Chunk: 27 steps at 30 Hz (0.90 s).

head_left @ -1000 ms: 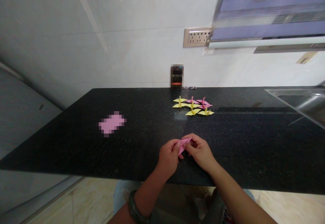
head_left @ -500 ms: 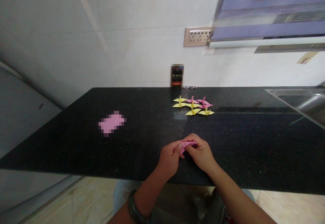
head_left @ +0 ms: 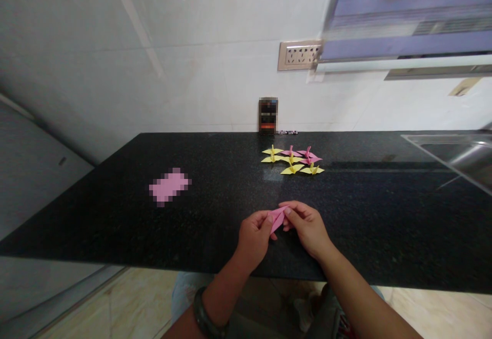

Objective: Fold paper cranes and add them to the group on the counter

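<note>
A folded piece of pink paper (head_left: 278, 218) is held between both hands, over the near part of the dark counter. My left hand (head_left: 255, 236) pinches its left end, the thumb lying on top. At the upper right end, my right hand (head_left: 305, 226) grips the paper between thumb and fingers. The paper is narrow and pointed, with a crease along it; its underside and the fingertips beneath are partly hidden. Beyond the hands stand several folded paper cranes, yellow ones (head_left: 292, 169) and pink ones (head_left: 309, 159), close together with wings spread.
A blurred-out pink item (head_left: 169, 186) lies on the black counter (head_left: 215, 246) to the left. Against the wall stands a pixelated dark object (head_left: 268, 116) with a small chain (head_left: 288, 133) beside it. A metal sink (head_left: 472, 159) is at the right, and a socket (head_left: 302, 55) is on the wall.
My right fingers have shifted from over the pink paper to its upper right end, so more of it shows. The paper now tilts up to the right. The cranes have not moved.
</note>
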Motion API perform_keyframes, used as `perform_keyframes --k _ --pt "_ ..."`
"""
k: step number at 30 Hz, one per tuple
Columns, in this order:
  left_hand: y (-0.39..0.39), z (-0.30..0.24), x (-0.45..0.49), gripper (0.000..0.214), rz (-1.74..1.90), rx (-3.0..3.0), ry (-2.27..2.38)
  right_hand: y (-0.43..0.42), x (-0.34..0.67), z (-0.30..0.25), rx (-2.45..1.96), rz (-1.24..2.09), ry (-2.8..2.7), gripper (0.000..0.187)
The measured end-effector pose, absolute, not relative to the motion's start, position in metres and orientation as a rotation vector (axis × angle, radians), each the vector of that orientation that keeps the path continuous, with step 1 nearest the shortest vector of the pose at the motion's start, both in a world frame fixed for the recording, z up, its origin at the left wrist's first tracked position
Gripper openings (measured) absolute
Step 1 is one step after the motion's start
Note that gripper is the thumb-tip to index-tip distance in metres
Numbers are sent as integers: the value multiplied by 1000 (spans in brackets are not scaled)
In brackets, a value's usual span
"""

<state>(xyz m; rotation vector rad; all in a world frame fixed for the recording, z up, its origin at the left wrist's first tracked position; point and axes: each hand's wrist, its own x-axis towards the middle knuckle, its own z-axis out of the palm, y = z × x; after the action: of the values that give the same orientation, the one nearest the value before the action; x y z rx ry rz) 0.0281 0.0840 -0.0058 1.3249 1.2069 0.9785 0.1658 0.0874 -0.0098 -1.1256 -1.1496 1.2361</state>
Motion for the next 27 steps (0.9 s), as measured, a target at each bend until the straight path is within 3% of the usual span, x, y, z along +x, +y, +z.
perform_keyframes --k 27 --pt "84 -8 30 27 983 1286 1219 86 162 -13 -1068 1275 -1133 20"
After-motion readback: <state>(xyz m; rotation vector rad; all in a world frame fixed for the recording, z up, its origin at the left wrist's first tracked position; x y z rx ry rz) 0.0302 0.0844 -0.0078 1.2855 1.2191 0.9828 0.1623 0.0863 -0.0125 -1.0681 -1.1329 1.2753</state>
